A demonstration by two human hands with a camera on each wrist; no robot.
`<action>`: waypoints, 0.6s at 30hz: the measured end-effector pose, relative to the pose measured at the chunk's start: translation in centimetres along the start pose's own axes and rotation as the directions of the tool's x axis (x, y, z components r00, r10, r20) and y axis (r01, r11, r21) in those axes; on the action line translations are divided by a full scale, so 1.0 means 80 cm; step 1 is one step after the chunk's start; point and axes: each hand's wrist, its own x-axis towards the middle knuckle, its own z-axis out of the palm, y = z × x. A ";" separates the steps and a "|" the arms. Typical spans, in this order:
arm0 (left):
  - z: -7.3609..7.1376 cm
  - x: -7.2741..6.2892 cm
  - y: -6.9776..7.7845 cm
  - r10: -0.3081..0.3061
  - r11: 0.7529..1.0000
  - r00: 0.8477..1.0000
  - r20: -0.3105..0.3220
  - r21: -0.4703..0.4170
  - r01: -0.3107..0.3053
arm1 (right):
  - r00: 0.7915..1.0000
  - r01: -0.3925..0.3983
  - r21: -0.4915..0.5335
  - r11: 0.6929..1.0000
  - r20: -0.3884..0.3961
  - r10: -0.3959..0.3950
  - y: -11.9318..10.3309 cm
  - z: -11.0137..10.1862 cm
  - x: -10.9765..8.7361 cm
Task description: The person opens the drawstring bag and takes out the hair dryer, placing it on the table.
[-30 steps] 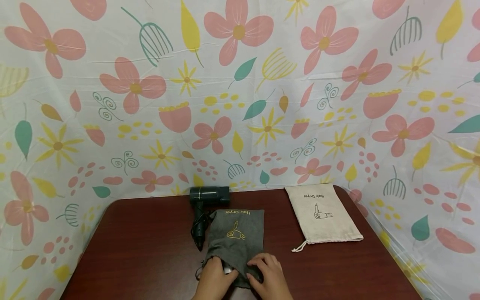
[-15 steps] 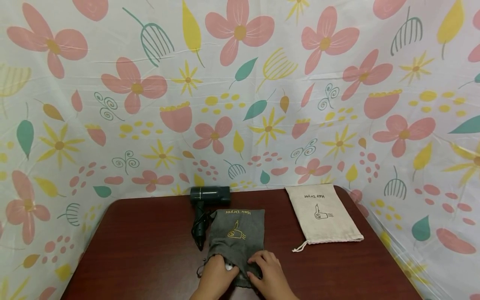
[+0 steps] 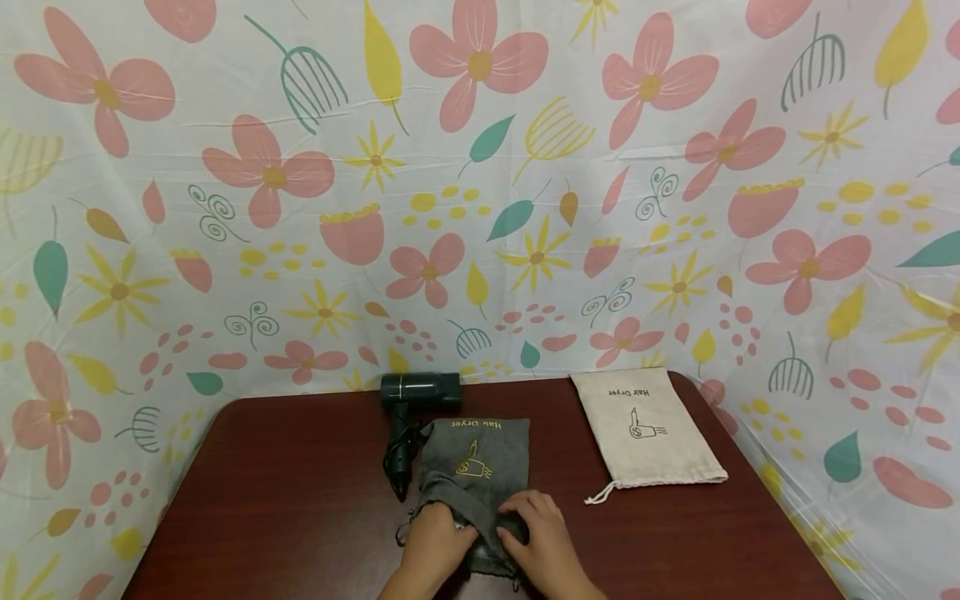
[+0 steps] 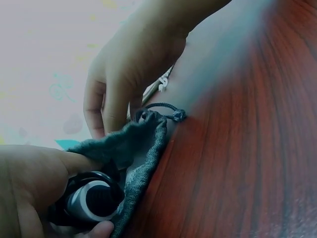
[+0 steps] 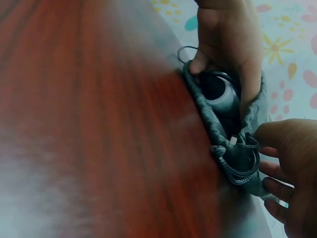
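A grey drawstring bag point(image 3: 487, 450) printed "Hair Dryer" lies on the table, its mouth toward me. My left hand point(image 3: 437, 542) reaches into that mouth, its fingertips hidden by cloth in the head view. Inside, fingers and thumb grip a black hair dryer with a white ring point(image 4: 78, 204) at its end, as the left wrist view shows; the rest of it is covered. At the right side of the mouth my right hand point(image 3: 543, 537) holds the bag's edge between thumb and fingers, beside the looped dark cord point(image 5: 241, 174).
Just beyond the bag's left side lies a dark green hair dryer point(image 3: 423, 390) with its cord bundled at the handle. A cream drawstring bag point(image 3: 645, 429) is flat at the back right of the brown table point(image 3: 285, 508). A flowered curtain point(image 3: 465, 208) hangs behind.
The bag's upper cloth edge has shifted over the left hand, covering the pale part seen between the hands earlier. The right hand has moved slightly, and the cord end now shows below it.
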 end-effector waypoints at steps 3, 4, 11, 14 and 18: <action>0.000 0.002 0.000 -0.003 1.000 1.000 -0.005 -0.001 0.003 | 0.997 -0.055 0.018 0.998 -0.050 0.056 -0.001 -0.002 0.010; -0.001 0.003 0.000 -0.006 1.000 1.000 -0.005 0.002 0.006 | 0.994 -0.079 0.029 0.996 -0.069 0.081 -0.001 -0.003 0.013; -0.002 0.003 0.000 0.006 1.000 1.000 -0.014 -0.012 -0.006 | 0.950 -0.292 0.158 0.943 -0.069 0.306 0.019 -0.003 0.047; -0.002 0.002 0.000 0.013 0.999 1.000 -0.015 -0.032 -0.014 | 0.922 -0.378 0.251 0.891 0.017 0.387 0.029 -0.005 0.060; -0.002 0.002 0.000 0.003 0.998 1.000 -0.009 -0.065 -0.004 | 0.890 -0.452 0.334 0.827 0.107 0.443 0.036 -0.010 0.072</action>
